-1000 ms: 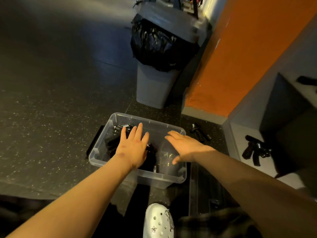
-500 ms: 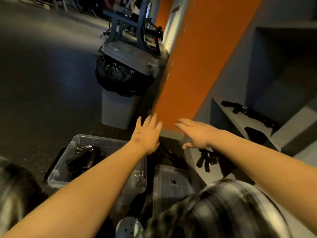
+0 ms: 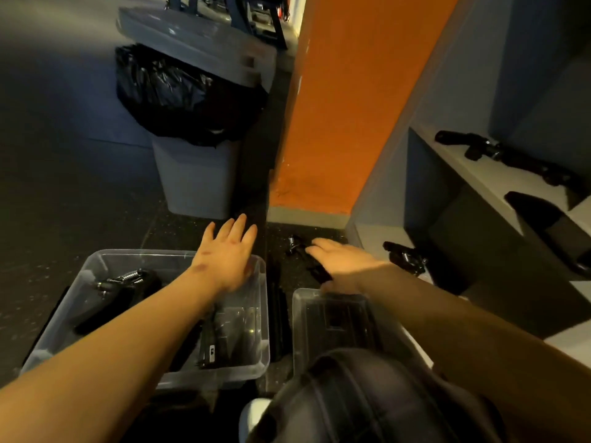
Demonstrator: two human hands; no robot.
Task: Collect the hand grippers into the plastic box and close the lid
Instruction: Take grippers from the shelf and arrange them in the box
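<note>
A clear plastic box (image 3: 96, 266) stands on the dark floor at the lower left with several black hand grippers (image 3: 124, 282) inside. My left hand (image 3: 228, 251) hovers flat over its far right corner, fingers straight, holding nothing. My right hand (image 3: 342, 263) reaches with straight fingers over a black hand gripper (image 3: 295, 246) lying on the floor by the orange wall; whether it touches is unclear. The clear lid (image 3: 332, 318) lies on the floor right of the box. More hand grippers lie on the grey shelves: one low (image 3: 404, 255), one higher (image 3: 479, 148).
A grey bin (image 3: 195, 183) with a black bag stands behind the box. An orange wall (image 3: 348, 107) rises to the right of it, with grey shelving (image 3: 463, 174) at the far right. My knee in checked cloth (image 3: 367, 394) fills the bottom.
Both hands have left the box and moved forward and right. The right hand has dropped toward the gripper on the floor. The view swung up, then back down.
</note>
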